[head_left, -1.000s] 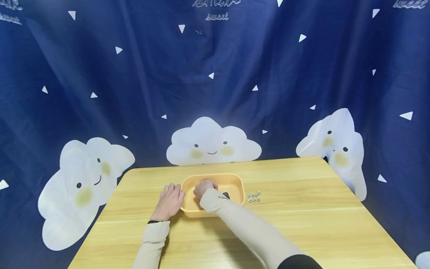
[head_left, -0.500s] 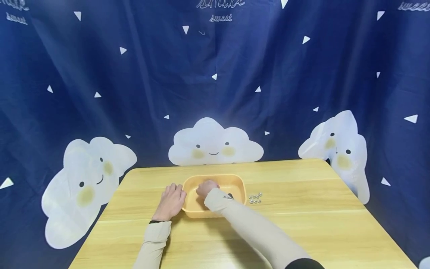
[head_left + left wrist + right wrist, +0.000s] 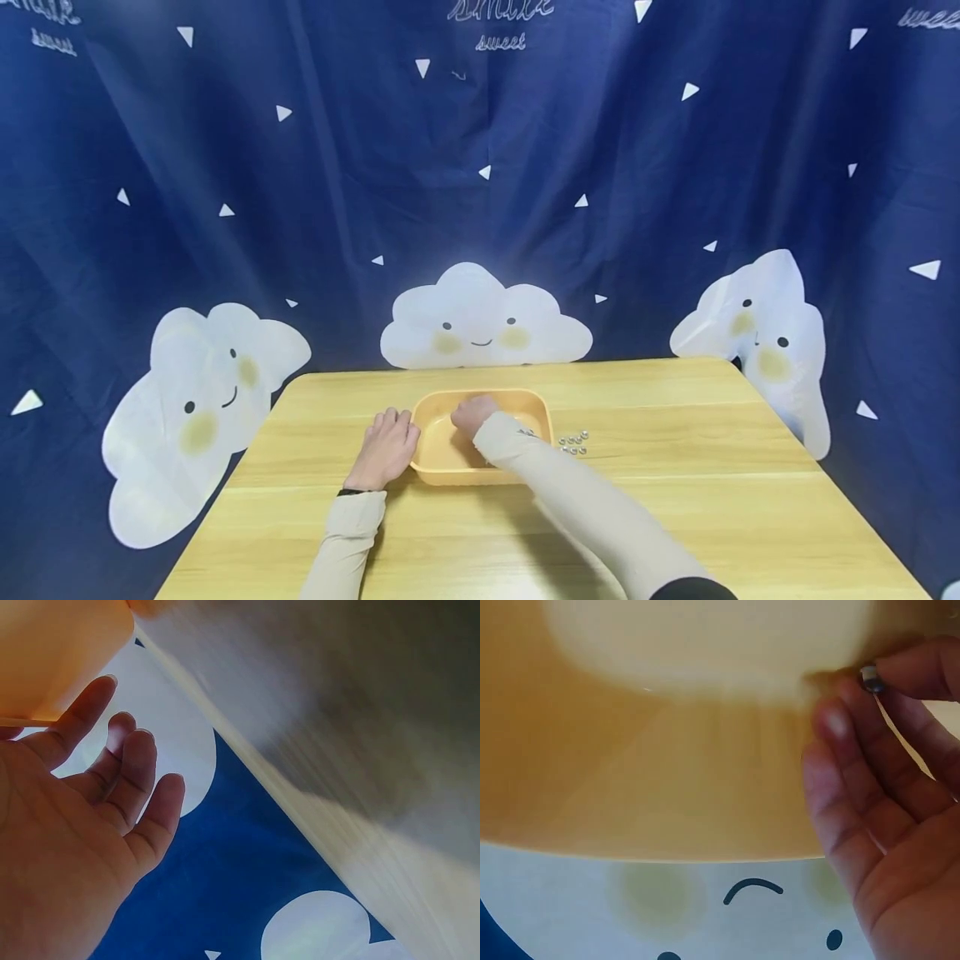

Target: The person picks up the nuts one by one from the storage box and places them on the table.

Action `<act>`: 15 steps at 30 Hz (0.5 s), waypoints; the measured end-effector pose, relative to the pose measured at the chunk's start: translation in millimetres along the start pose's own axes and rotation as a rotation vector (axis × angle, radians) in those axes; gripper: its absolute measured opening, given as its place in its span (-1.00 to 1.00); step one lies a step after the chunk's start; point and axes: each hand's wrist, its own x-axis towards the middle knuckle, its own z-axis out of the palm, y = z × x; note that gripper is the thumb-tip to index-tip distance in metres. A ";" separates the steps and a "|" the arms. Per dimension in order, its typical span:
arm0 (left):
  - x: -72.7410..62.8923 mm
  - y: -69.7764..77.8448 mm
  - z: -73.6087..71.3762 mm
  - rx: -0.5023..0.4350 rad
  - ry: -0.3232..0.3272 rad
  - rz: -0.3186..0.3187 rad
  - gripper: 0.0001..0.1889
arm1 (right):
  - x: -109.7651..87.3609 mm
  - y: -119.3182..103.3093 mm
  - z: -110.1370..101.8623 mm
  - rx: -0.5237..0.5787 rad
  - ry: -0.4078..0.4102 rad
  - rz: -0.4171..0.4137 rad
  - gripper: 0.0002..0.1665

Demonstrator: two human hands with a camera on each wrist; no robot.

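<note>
A yellow-orange plastic basin (image 3: 491, 477) stands on the table, and my right hand (image 3: 474, 414) reaches down inside it. Between thumb and forefinger that hand pinches a small silver metal piece (image 3: 870, 679), close to the basin's inner wall in the right wrist view; its exact kind is too small to tell. My left hand (image 3: 386, 450) lies at the basin's left side, touching the rim. Seen from the left wrist, its fingers (image 3: 142, 772) are spread and slightly bent, with the thumb mostly out of frame. My right sleeve hides part of the basin's floor.
Several small silver metal pieces (image 3: 573, 451) lie in two rows on the wooden table (image 3: 675, 500), just right of the basin. Behind the table hangs a dark blue curtain (image 3: 480, 217) printed with white clouds.
My right hand has shifted slightly right inside the basin, and a dark thing beside its wrist has gone out of sight. The left hand stays at the rim. The head view has drifted a little.
</note>
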 end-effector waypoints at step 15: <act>-0.1 -0.1 0.6 -0.005 0.010 0.006 -0.76 | -11.6 0.5 -23.7 0.097 -0.066 -0.078 -0.75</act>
